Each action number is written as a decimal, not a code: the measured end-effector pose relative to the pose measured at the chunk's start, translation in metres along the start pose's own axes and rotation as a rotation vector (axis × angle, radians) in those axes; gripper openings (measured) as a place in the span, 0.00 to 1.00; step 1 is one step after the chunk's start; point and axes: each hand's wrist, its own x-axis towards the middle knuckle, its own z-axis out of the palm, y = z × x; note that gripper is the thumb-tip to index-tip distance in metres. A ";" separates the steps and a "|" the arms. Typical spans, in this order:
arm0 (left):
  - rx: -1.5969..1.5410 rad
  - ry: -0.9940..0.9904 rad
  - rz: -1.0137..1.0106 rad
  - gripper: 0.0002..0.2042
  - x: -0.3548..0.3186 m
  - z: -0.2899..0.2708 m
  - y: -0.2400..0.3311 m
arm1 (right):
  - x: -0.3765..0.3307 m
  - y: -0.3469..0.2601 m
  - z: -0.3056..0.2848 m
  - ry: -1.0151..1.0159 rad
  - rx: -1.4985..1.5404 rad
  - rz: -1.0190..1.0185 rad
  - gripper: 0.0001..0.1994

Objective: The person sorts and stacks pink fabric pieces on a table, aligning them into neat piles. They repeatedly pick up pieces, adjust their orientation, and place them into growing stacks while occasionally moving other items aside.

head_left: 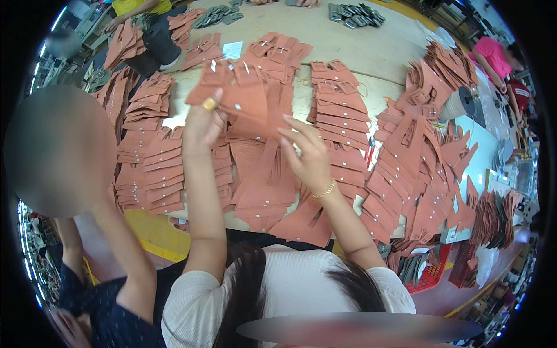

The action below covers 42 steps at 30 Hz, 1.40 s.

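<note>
My left hand (208, 119), with a yellow ring on it, is closed on the edge of a terracotta cut piece with buckle straps (246, 98), lifted above the table. White tags show on it; whether it is one layer or several I cannot tell. Close to the piece's right edge is my right hand (306, 152), its fingers spread and nothing visibly gripped. Whether the fingertips touch the piece is unclear. Beneath both hands lies a fanned stack of terracotta pieces (264, 188). Another overlapping row of buckled pieces (341, 116) runs just right of my right hand.
More terracotta stacks (148, 148) lie left and right (400, 168) on the table (371, 52). Red-handled snips (371, 152) and a thread cone (455, 104) sit to the right. A co-worker's arm (125, 243) is close at my left. A red crate (432, 269) stands below the right edge.
</note>
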 end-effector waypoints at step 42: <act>0.963 -0.187 -0.148 0.16 -0.075 -0.109 0.098 | -0.074 -0.038 -0.069 -0.192 -0.109 0.320 0.08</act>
